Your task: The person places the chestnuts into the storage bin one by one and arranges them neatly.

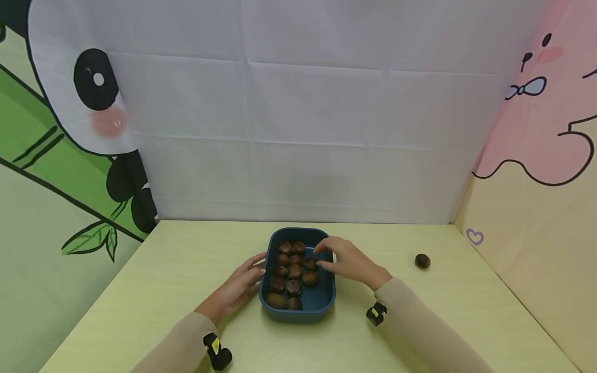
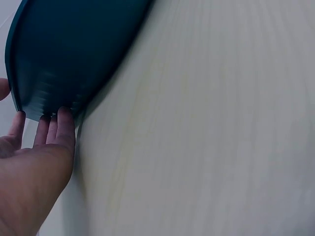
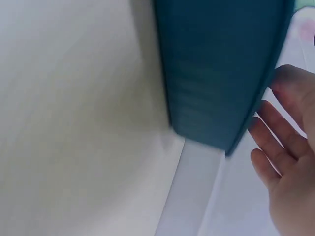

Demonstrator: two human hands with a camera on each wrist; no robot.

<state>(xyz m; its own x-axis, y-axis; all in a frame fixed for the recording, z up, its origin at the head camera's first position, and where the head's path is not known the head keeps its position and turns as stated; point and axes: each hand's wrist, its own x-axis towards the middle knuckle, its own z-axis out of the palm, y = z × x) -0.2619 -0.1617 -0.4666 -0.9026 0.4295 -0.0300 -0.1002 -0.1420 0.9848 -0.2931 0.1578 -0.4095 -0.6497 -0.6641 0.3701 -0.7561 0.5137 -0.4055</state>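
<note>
A dark blue rectangular box stands on the table with several brown chestnuts laid in it in rough rows. Fingers extended, my left hand touches the box's left side; in the left wrist view its fingertips rest against the outer wall. My right hand reaches over the right rim, thumb and index finger apart. Close to its thumb lies a chestnut inside the box. From the right wrist view the box wall hides what lies beyond the fingertips.
One loose chestnut lies on the pale yellow table, right of the box. A white sheet hangs behind the table. Printed side panels stand left and right, one with a pink figure.
</note>
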